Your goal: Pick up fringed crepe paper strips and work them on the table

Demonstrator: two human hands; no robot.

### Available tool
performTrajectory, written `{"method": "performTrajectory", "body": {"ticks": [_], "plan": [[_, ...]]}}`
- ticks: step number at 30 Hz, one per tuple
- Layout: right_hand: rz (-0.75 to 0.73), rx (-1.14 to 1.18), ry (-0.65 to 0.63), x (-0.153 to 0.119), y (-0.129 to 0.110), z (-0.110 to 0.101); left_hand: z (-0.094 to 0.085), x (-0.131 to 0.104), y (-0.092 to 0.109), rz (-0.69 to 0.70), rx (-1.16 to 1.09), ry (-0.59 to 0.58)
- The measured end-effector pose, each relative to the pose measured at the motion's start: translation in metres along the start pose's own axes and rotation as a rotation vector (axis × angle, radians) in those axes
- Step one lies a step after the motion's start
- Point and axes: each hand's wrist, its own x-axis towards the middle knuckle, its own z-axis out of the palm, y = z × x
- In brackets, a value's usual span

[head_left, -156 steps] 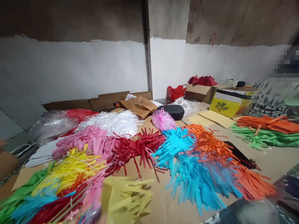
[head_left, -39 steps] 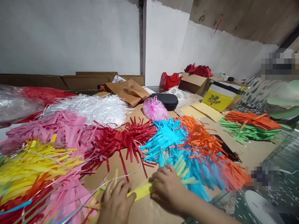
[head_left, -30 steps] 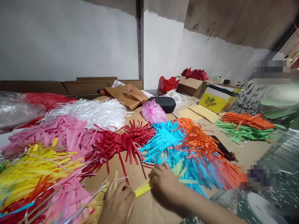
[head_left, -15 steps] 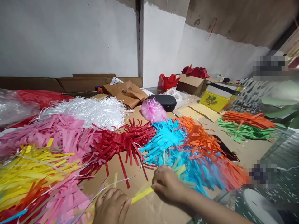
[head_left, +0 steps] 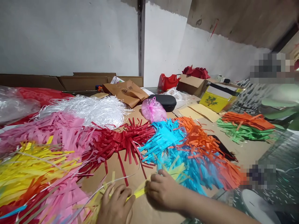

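A bunch of yellow paper fringe stretches between my hands over the brown cardboard. My right hand is closed around its right part, and loose yellow strips fan out past the knuckles over the blue fringe. At the lower middle, my left hand has its fingers bent over the other end, with yellow strips poking out behind it. Red fringe lies just beyond the hands. Left of them are pink fringe and a yellow fringe heap.
White string, a pink plastic bag and a black case lie farther back. Orange fringe is on the right. A yellow box stands behind stacked orange strips. Another person sits at the far right.
My right hand has shifted a little left and down, closer to my left hand. The yellow span between them is shorter. My left hand has moved slightly right.
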Motion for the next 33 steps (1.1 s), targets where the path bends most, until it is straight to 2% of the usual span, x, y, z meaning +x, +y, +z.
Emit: {"method": "performTrajectory", "body": {"ticks": [2, 7, 9, 13, 16, 18, 25, 29, 33], "plan": [[-0.023, -0.052, -0.002, 0.004, 0.0, 0.004, -0.001, 0.002, 0.001, 0.008, -0.03, -0.012], [0.109, 0.056, -0.032, 0.012, 0.009, 0.0, -0.003, 0.007, -0.004, 0.031, -0.044, -0.024], [0.059, 0.059, -0.071, 0.014, 0.009, -0.005, -0.003, 0.008, -0.004, 0.034, -0.049, -0.034], [-0.052, -0.097, -0.091, 0.026, -0.001, -0.006, -0.003, 0.009, -0.002, 0.019, -0.042, -0.057], [-0.099, -0.121, -0.09, 0.039, -0.008, 0.003, -0.002, 0.009, -0.003, 0.046, -0.041, -0.019], [-0.077, -0.071, -0.095, 0.044, -0.011, 0.008, 0.001, 0.008, -0.004, 0.078, -0.06, 0.017], [-0.037, -0.064, -0.112, 0.043, -0.008, 0.013, 0.003, 0.008, 0.005, -0.07, -0.143, 0.125], [0.006, -0.013, -0.045, 0.041, -0.01, 0.02, 0.003, 0.007, 0.006, -0.091, -0.161, 0.143], [-0.08, -0.094, 0.087, 0.037, -0.015, 0.028, 0.011, 0.001, 0.004, -0.117, -0.164, 0.169]]}}
